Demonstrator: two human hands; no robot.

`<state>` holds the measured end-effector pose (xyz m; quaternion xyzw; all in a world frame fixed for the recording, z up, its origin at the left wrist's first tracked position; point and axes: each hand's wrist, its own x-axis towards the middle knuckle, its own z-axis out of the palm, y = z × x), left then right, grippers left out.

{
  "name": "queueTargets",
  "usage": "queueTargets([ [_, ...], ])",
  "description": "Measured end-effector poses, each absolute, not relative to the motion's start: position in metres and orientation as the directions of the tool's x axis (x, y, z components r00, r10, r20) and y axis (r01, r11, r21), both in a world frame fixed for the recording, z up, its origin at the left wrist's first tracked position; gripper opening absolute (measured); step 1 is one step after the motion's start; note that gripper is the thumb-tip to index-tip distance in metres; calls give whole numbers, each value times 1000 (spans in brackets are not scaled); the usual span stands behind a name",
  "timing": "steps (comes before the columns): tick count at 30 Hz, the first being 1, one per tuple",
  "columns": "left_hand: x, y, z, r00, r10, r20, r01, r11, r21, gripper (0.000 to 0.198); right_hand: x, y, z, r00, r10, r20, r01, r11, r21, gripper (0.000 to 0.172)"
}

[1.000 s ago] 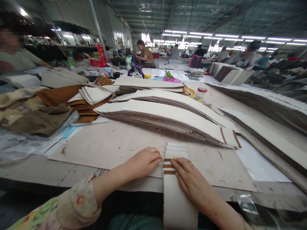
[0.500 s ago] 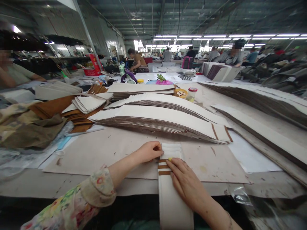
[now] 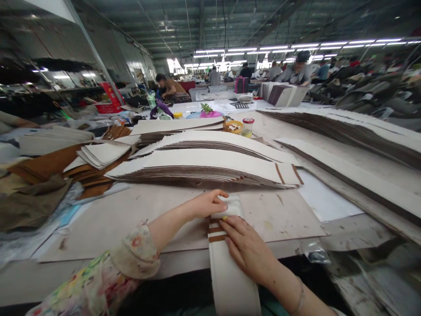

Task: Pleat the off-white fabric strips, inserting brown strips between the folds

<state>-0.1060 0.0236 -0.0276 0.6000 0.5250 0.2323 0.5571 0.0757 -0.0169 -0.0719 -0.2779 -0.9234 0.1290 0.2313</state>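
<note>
A long white strip (image 3: pixel 232 276) with brown cross bands (image 3: pixel 217 238) runs from the near table edge toward the middle. Its far end carries white folded or layered pieces (image 3: pixel 234 204). My left hand (image 3: pixel 210 204) is at the left side of that far end, thumb and fingers pinched together at its edge; what lies between them is too small to make out. My right hand (image 3: pixel 246 245) lies across the strip beside the brown bands, palm down, fingers stretched out, with a yellowish spot at a fingertip.
Fanned stacks of white strips (image 3: pixel 210 160) lie beyond my hands, more (image 3: pixel 348 175) at the right. Brown pieces (image 3: pixel 46 162) and cloth (image 3: pixel 36 202) are at the left. A yellow bowl (image 3: pixel 234 127) and red-lidded jar (image 3: pixel 247 127) stand behind. People work farther back.
The view has shifted, so the scene sits farther left. My left hand has come over the strip's far end, its fingers reaching farther across. My right hand stays on the strip.
</note>
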Motion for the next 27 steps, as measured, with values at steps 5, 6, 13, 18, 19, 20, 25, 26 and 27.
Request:
queueTargets([
  [5, -86, 37, -36, 413, 872, -263, 453, 54, 890, 45, 76, -17, -72, -730, 581, 360, 454, 806, -380, 37],
  [6, -84, 39, -38, 405, 879, -251, 500, 16, 866, 46, 76, -17, -72, -728, 581, 364, 450, 806, -384, 36],
  [13, -84, 45, -45, 358, 916, -180, 689, -129, 713, 32, 77, -18, -71, -675, 624, 393, 442, 769, -462, 33],
  [18, -81, 39, -41, 379, 917, -124, 743, -222, 631, 30, 77, -18, -70, -643, 644, 414, 434, 752, -496, 30],
  [19, -80, 38, -40, 385, 917, -110, 747, -239, 620, 31, 77, -17, -70, -645, 640, 418, 428, 755, -496, 30],
  [20, -80, 36, -40, 391, 915, -95, 752, -258, 607, 31, 77, -17, -71, -645, 637, 422, 425, 758, -495, 30],
  [25, -78, 29, -39, 442, 897, -6, 785, -383, 487, 25, 78, -19, -73, -606, 630, 486, 436, 774, -459, 29],
  [26, -78, 27, -39, 452, 892, 8, 788, -404, 465, 24, 78, -20, -75, -591, 633, 500, 447, 773, -450, 29],
  [27, -77, 26, -39, 464, 886, 20, 790, -424, 444, 22, 79, -20, -76, -577, 637, 511, 459, 770, -442, 29],
])
